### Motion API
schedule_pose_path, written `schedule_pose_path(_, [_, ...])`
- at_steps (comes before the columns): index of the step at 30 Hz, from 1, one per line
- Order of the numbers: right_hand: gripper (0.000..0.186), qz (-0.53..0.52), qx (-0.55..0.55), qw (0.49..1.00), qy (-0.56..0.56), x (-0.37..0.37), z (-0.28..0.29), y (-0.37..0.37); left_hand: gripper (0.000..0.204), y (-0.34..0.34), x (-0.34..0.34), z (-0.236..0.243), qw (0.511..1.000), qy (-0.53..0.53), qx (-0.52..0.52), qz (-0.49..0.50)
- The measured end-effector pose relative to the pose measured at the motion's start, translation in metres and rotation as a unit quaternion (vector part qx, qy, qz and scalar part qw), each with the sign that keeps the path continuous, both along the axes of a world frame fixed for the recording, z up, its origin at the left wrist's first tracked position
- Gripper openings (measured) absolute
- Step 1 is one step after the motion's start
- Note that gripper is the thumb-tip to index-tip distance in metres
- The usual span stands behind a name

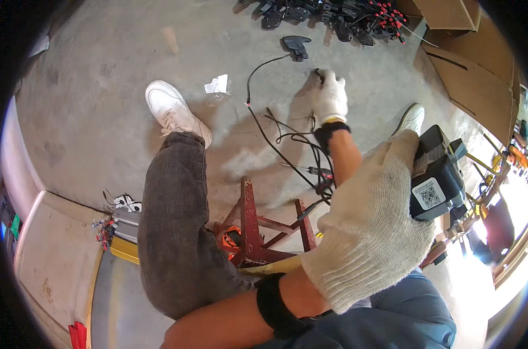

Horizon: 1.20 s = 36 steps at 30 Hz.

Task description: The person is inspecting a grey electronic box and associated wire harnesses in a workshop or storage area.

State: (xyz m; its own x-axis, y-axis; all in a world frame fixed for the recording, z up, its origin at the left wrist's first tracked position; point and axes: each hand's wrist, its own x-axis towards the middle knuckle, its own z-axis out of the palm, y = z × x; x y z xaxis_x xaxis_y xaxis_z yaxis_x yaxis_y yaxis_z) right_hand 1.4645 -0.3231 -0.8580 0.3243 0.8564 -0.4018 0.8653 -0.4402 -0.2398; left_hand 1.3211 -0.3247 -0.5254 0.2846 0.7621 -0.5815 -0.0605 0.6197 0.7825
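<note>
The left hand, in a pale knitted glove, has its fingers closed against a black box (it bears a white label with a square code), which sits just beyond them to the right. The gloved right hand reaches over the floor, fingers curled shut on a small dark piece, too hidden to identify. Just beyond those fingers, slightly left, lies a dark grey plastic part; its black cable runs down to their left. A screwdriver lies nearer the body than the right fingers, and a piled heap of black parts farther out.
</note>
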Motion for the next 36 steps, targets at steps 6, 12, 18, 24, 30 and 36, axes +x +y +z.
schedule_pose_path(6, [0.041,0.217,-0.024,0.971,0.094,0.082,0.013,0.051,0.059,-0.017,0.015,-0.007,0.997,0.008,0.051,0.057])
schedule_pose_path(12, [0.042,0.293,-0.071,0.947,0.110,0.080,0.004,0.102,0.061,-0.014,0.016,-0.008,0.994,0.049,0.092,0.019])
schedule_pose_path(18, [0.036,0.158,0.105,0.980,0.061,0.082,-0.015,0.076,0.064,-0.020,0.023,-0.014,0.989,0.049,0.129,0.055])
schedule_pose_path(24, [0.037,-0.024,0.023,0.989,0.141,0.071,-0.021,0.030,0.067,-0.020,0.015,-0.016,0.995,0.038,0.094,0.023])
schedule_pose_path(30, [0.038,-0.248,-0.039,0.891,0.378,0.031,-0.014,0.040,0.067,-0.020,0.009,-0.016,0.993,0.049,0.105,0.015])
schedule_pose_path(36, [0.036,-0.210,-0.030,0.925,0.315,0.073,-0.053,0.064,0.067,-0.013,0.018,-0.011,0.995,0.021,0.098,0.014])
